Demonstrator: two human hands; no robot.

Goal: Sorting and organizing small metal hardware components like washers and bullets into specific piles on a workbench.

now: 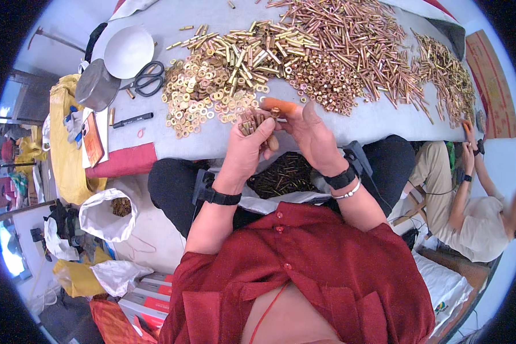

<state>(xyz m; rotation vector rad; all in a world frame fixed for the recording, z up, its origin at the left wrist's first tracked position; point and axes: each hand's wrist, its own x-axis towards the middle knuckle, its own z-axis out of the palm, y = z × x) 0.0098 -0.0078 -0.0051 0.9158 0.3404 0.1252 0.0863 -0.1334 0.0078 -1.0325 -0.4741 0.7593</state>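
Observation:
My left hand (243, 150) is closed around a bundle of small brass-coloured metal tubes (251, 124), their ends showing above the fingers. Beside it my right hand (314, 137) has its thumb raised apart from the fingers, with an orange cover on the index finger. That finger reaches over a small brass nut (276, 112) by the bundle; whether it touches is unclear. Just past the hands, flat washers (192, 94) lie in a heap, with hex nuts (329, 86) to the right. Brass sleeves (252, 54) and long threaded studs (350, 28) are piled farther back.
On the table's left are a white bowl (129, 51), a metal pot (96, 86), scissors (149, 78), a marker (133, 120) and a phone (93, 140). A sack of dark bolts (284, 175) sits between my legs. At right, another person (470, 223) works beside another stud pile (444, 74).

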